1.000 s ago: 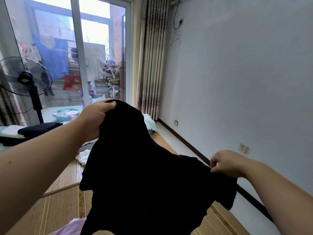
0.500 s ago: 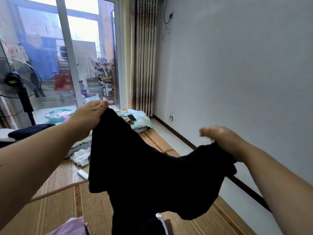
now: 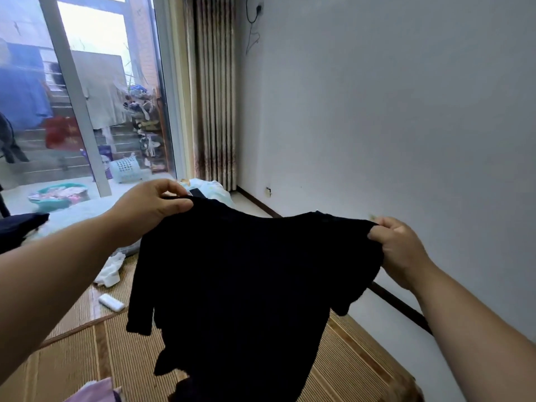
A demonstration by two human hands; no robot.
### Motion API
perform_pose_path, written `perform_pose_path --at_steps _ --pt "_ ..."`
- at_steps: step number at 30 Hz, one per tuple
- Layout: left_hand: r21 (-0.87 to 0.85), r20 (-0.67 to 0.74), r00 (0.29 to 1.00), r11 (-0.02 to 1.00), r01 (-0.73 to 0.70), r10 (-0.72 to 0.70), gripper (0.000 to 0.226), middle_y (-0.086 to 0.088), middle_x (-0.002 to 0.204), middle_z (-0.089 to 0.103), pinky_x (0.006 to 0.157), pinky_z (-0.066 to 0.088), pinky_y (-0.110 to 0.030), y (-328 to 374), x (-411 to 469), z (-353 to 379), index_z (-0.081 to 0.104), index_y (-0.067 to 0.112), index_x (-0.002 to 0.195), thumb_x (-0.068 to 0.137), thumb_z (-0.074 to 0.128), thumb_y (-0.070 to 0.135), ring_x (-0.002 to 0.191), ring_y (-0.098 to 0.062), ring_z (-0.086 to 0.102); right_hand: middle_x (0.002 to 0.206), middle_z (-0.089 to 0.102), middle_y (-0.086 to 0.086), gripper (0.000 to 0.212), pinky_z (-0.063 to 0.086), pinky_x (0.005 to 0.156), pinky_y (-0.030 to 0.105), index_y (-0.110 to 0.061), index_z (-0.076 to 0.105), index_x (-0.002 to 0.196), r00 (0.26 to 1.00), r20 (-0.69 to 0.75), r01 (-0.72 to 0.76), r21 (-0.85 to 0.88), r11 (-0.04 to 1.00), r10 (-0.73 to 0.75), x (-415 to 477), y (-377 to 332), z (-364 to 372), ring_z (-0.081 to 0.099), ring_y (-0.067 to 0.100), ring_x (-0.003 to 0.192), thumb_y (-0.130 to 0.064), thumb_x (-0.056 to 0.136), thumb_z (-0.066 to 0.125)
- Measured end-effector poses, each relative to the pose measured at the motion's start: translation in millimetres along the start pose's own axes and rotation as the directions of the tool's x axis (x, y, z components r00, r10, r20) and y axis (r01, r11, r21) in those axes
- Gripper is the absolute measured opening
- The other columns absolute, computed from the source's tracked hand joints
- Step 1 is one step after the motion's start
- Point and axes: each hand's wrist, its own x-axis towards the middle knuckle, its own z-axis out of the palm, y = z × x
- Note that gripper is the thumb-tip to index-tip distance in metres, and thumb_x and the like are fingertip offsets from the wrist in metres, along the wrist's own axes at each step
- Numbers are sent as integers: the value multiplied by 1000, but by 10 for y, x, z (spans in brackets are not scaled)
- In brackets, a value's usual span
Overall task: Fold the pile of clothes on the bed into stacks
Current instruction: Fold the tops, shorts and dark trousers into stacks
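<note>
You hold a black shirt (image 3: 246, 274) up by its shoulders.
Your left hand (image 3: 150, 207) and right hand (image 3: 397, 250) each pinch one.

Both arms are stretched forward and spread apart. The left hand (image 3: 150, 208) is held at the upper left corner of the black garment (image 3: 246, 274), whose edge is pinched between thumb and curled fingers. The right hand (image 3: 398, 249) is held slightly lower, at the garment's upper right corner, which is gripped likewise.
</note>
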Motion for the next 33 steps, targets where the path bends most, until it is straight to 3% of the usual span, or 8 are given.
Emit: perform_pose_path --at_steps 3,6,9,11,16,19,26,33 --pt "-3 96 994 999 49 -48 11 -8 95 74 70 44 -29 -40 58 59 69 22 84 83 73 12 75 -19 61 58 38 0 29 28 40 22 -24 42 56 998 -51 22 -24 999 -23 -64 -73 -69 35 11 44 -5 75 50" --pt "-5 148 989 1000 7 -6 21 -4 93 73 86 44 -37 -58 99 202 70 23 84 85 69 2 83 -20 61 64 58 -11 17 43 51 20 -28 61 68 998 55 56 -400 915 -37 -132 -195 -175 54 3 54 -42 63 69" --pt "-66 183 982 997 -31 43 30 0 85 73 88 48 -33 -46 169 379 72 23 80 83 67 -6 83 -17 64 77 60 -16 38 47 69 29 -34 64 80 987 152 127 -939 319 55 -111 -206 -294 57 6 79 -65 61 71" --pt "-70 244 968 997 -44 59 31 6 82 75 74 53 -19 -39 222 520 73 26 82 83 67 -5 75 -8 67 72 57 -13 25 44 67 30 -32 60 72 988 147 135 -976 170 56 -147 -203 -304 59 16 83 -55 74 69" --pt "338 310 942 912 -234 127 19 21 80 66 62 39 -14 -51 359 776 68 34 91 82 76 19 71 5 59 71 57 -6 13 41 62 31 -27 57 79 966 -144 -48 -918 394 -217 -260 -114 -466 57 25 77 -36 87 61" --pt "518 304 940 800 -302 158 12 16 72 57 59 35 -21 -46 403 934 72 29 94 82 75 29 71 -6 53 86 66 3 11 45 68 33 -24 64 93 933 -241 -130 -918 375 -268 -308 -47 -595 59 30 84 -29 91 55" --pt "395 231 961 888 -237 153 17 -2 67 55 51 30 -27 -71 468 1373 59 9 87 97 52 21 60 -13 49 111 65 14 20 31 74 26 -13 63 106 862 -453 -234 -753 616 -226 -116 184 -825 57 31 103 -19 92 51" --pt "381 190 968 896 -228 165 15 6 69 52 53 30 -23 -22 649 1901 54 18 85 98 52 25 64 -4 47 103 63 10 18 30 72 27 -14 63 105 893 -397 -184 -749 636 -210 380 461 -1246 55 28 95 -20 93 51"
